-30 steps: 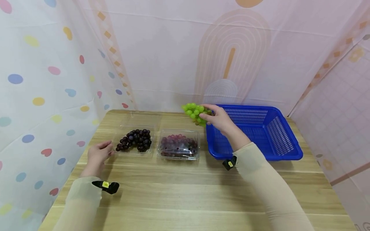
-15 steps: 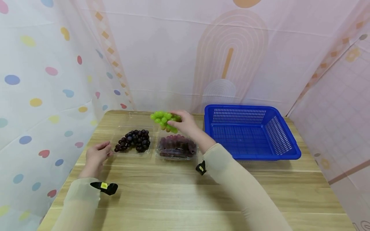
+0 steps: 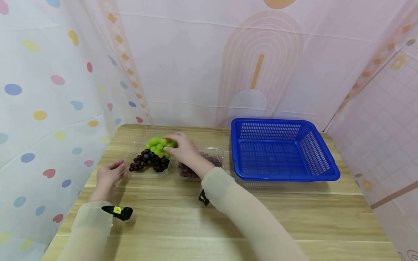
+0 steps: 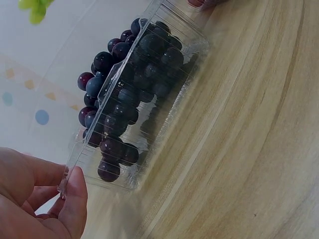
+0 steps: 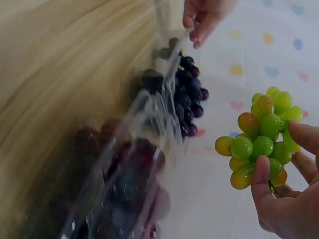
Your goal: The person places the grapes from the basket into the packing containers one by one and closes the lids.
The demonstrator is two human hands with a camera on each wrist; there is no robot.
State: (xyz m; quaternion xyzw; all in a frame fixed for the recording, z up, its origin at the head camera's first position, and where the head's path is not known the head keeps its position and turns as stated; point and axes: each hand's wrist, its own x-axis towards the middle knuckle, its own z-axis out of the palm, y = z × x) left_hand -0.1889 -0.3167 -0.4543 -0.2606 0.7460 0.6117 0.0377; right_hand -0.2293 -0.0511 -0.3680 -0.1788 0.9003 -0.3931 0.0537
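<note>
Nearest the viewer, pale sleeves (image 3: 88, 232) are seen reaching over the wooden tabletop (image 3: 228, 217), each wrist carrying a small black clip. At about nine o'clock the left hand (image 3: 109, 175) is rested at the near left corner of a clear plastic tray (image 4: 144, 104), the corner of its rim being pinched between thumb and fingertips (image 4: 75, 194), apparently so that the light tray is kept from sliding. Inside that tray a bunch of dark purple grapes (image 3: 150, 162) is laid, filling most of it. Just beside it, toward the centre, a second clear tray of reddish grapes (image 3: 213, 159) is set, partly hidden behind the right forearm. The right hand (image 3: 184, 150) is held above the far edge of the first tray, toward eleven o'clock, its fingers curled around a bunch of green grapes (image 3: 160, 145); the bunch is gripped from the stem side, so that the fruit hangs clear of the palm, as the right wrist view shows (image 5: 261, 142). The green bunch is thus found in the air, just over the dark grapes and not yet resting on them. Well apart, at two o'clock, a blue plastic basket (image 3: 323, 156) with slotted walls is placed. Farthest off, patterned pink and dotted curtains (image 3: 196, 65) are hung around the tabletop.
</note>
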